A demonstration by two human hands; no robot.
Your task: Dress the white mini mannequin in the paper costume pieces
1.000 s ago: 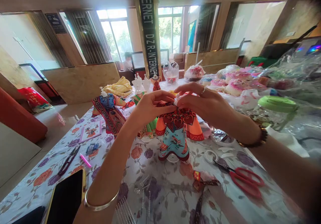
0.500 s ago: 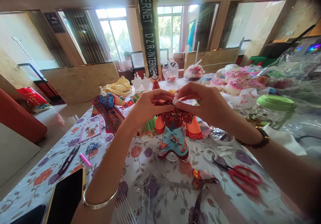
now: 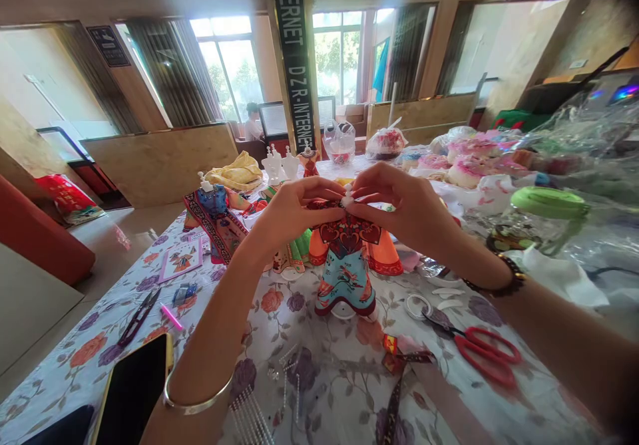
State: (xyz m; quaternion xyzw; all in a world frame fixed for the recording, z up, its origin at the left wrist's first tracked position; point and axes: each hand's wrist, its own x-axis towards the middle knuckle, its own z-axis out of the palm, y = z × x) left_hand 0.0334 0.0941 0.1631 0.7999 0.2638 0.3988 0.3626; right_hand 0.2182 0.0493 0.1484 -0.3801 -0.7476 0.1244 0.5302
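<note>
A small dress form (image 3: pixel 345 285) stands upright on the table, clothed in a dark red patterned top and a light blue skirt with a maroon hem. My left hand (image 3: pixel 304 205) curls round its shoulder from the left, thumb across the top of the cloth. From the right, my right hand (image 3: pixel 399 195) pinches at the collar, thumb and fingertips close to the white neck knob (image 3: pixel 348 193). Both sets of fingers meet at the neckline, and the cloth between them is partly hidden. Orange sleeves or cloth (image 3: pixel 384 252) show just behind the form.
Red-handled scissors (image 3: pixel 486 355) lie at right beside a white ring (image 3: pixel 417 306). Strips of pearl beads (image 3: pixel 249 418) and a dark ribbon (image 3: pixel 394 405) lie in front. Thread snips (image 3: pixel 140 315) and a phone (image 3: pixel 132 392) rest at left. More dressed forms (image 3: pixel 214 205) stand behind.
My hands stay at the neckline with only slight finger shifts. My right forearm has moved slightly to the left.
</note>
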